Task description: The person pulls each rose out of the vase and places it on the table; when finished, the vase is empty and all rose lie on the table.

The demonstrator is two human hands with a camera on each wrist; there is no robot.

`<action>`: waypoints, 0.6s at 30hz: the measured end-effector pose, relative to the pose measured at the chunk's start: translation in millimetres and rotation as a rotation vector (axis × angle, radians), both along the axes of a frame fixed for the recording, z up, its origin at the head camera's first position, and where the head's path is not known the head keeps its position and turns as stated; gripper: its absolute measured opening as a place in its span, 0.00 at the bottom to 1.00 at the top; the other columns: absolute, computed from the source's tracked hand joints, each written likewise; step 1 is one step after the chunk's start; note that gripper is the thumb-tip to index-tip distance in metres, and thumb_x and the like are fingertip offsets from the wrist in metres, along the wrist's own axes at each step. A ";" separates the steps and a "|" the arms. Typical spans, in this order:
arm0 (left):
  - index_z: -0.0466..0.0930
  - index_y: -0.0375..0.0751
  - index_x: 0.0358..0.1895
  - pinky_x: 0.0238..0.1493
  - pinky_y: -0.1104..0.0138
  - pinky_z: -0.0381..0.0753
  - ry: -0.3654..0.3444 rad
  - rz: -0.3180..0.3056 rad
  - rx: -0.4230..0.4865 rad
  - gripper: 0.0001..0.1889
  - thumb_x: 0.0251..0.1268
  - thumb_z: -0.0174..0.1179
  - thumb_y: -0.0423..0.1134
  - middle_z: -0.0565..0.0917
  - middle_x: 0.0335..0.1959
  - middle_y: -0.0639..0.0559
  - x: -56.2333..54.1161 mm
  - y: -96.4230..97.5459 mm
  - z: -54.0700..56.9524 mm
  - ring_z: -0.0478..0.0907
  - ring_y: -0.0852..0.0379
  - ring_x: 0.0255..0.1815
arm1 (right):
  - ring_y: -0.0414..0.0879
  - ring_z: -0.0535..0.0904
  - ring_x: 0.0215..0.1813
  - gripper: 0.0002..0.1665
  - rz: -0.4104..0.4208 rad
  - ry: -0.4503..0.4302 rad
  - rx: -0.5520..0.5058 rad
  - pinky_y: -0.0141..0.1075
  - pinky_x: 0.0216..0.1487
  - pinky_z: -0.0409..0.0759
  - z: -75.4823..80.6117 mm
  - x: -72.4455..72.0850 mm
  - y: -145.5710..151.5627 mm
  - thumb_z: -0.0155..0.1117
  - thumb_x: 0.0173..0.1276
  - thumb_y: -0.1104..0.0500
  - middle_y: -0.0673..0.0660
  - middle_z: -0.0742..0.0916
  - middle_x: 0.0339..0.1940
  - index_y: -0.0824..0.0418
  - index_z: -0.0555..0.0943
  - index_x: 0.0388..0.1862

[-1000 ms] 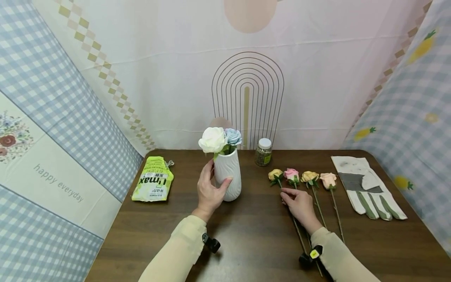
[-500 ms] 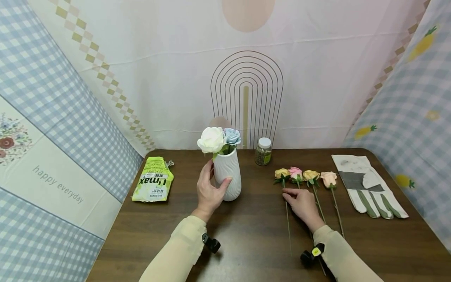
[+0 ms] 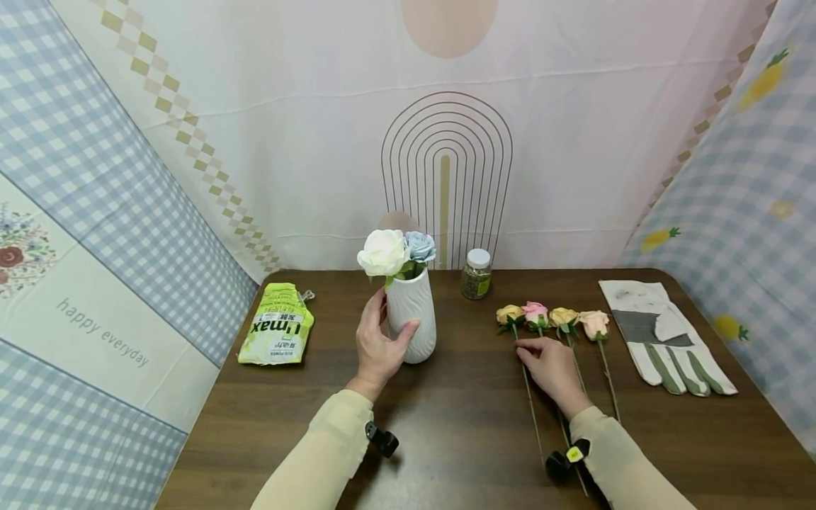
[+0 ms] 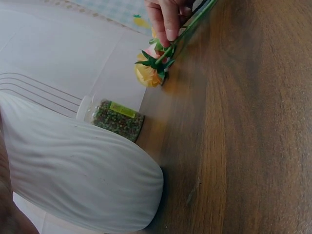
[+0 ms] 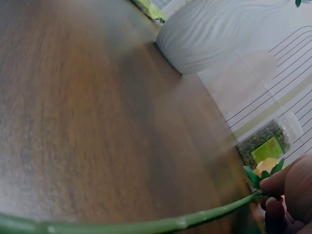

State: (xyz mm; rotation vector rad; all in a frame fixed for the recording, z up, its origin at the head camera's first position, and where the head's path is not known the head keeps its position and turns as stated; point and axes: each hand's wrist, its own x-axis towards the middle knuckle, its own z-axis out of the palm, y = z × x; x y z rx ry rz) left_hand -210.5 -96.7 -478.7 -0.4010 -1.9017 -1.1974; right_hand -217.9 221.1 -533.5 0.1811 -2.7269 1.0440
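My left hand (image 3: 381, 347) holds the side of a white ribbed vase (image 3: 413, 319), thumb across its front. In the vase stand a white rose (image 3: 384, 253) and a light blue rose (image 3: 421, 246). My right hand (image 3: 551, 368) pinches the green stem of the leftmost yellow rose (image 3: 510, 314), just below its bloom; the right wrist view shows this stem (image 5: 161, 225) crossing the bottom. Beside it lie a pink rose (image 3: 535, 312), another yellow rose (image 3: 564, 317) and a peach rose (image 3: 595, 324). The right hand and forearm hide parts of their stems.
Behind the flowers stands a white-capped jar (image 3: 477, 275) of small grains. A green-and-white packet (image 3: 278, 326) lies at the left of the wooden table (image 3: 446, 439). On the right lies a white work glove (image 3: 663, 336) with grey and green parts. Cloth hangs around the table.
The right hand has shifted slightly right and now pinches the yellow rose's stem. That rose's bloom has moved a little right, its stem swinging about. The left hand and vase stay put.
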 end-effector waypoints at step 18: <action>0.68 0.33 0.65 0.52 0.59 0.80 -0.011 -0.022 0.007 0.40 0.48 0.75 0.40 0.76 0.57 0.41 2.4 -0.3 4.2 0.77 0.47 0.54 | 0.45 0.78 0.36 0.14 0.284 0.105 -0.525 0.29 0.34 0.78 154.3 24.1 -85.7 0.67 0.64 0.64 0.61 0.86 0.36 0.69 0.84 0.47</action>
